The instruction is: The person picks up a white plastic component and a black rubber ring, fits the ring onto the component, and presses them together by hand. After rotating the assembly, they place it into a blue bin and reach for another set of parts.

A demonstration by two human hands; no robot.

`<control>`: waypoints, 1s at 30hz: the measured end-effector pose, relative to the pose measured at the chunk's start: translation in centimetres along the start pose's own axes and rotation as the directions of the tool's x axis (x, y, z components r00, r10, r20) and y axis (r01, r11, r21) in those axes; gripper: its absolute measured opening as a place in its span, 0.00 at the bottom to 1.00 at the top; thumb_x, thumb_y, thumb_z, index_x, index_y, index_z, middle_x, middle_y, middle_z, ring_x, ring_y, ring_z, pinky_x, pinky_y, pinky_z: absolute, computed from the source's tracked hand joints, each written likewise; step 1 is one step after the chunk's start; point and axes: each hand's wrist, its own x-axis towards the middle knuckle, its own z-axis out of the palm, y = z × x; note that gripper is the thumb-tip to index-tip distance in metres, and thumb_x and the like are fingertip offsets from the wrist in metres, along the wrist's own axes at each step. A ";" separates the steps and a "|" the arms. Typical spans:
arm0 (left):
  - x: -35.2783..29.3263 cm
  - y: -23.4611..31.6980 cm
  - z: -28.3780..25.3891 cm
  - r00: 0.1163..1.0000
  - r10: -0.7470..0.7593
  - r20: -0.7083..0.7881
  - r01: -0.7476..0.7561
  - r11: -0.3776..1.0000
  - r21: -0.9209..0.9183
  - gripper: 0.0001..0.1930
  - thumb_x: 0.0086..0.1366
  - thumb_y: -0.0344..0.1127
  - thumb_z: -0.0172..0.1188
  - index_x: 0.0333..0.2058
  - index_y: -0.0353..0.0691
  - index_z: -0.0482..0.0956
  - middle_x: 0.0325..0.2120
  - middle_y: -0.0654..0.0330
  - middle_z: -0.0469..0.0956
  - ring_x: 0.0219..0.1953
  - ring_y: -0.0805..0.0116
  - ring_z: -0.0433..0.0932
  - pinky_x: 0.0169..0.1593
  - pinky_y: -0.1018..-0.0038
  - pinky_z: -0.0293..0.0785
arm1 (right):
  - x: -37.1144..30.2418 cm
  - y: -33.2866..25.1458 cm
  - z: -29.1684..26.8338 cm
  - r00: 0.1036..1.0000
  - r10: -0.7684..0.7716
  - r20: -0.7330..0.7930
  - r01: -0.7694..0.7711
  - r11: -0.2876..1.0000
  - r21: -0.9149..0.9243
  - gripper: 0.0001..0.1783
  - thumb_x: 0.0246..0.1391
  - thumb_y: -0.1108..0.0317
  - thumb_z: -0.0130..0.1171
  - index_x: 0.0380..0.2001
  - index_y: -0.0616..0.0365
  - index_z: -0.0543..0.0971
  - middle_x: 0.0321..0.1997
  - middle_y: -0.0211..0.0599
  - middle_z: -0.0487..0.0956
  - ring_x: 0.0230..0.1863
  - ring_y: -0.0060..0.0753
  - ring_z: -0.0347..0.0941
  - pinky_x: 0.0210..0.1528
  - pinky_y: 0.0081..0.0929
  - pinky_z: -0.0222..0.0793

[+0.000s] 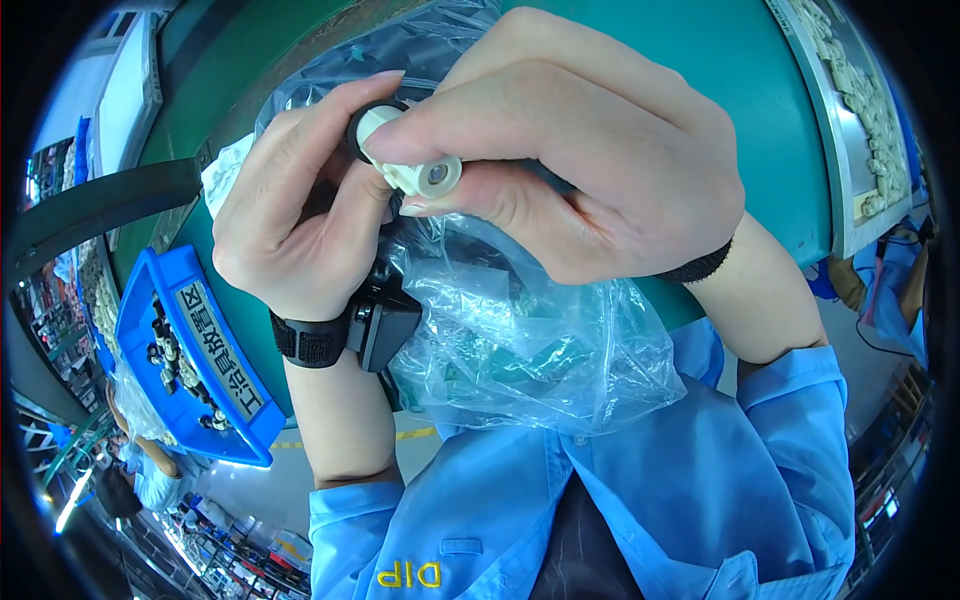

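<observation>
Both my hands meet above a clear plastic bag [540, 350], at the upper middle of the view. Between them is a small cream plastic part [410, 180] with a round, hollow-looking end and a black ring [355, 132] at its other end. My right hand [600, 150] pinches the cream part between thumb and forefinger. Around the ringed end, the fingers of my left hand [295, 205] are closed, gripping the same part. Fingers hide much of it, so how the ring and cream body join cannot be seen.
The bag lies over a green work surface [760, 110]. At left stands a blue bin [262, 445] with several small black-and-cream parts [175, 360]. A dark curved bar [110, 210] crosses above it. On the right edge, a tray [845, 215] holds many cream pieces.
</observation>
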 end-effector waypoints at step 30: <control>0.1 1.1 0.5 0.993 0.112 -0.029 -0.109 0.989 0.103 0.16 0.46 0.28 0.72 0.35 0.28 0.83 0.26 0.58 0.82 0.27 0.71 0.78 0.30 0.81 0.72 | -0.6 -0.2 1.5 0.988 -0.044 -0.149 0.071 0.981 0.180 0.17 0.36 0.75 0.71 0.32 0.70 0.79 0.23 0.40 0.75 0.17 0.28 0.71 0.15 0.19 0.64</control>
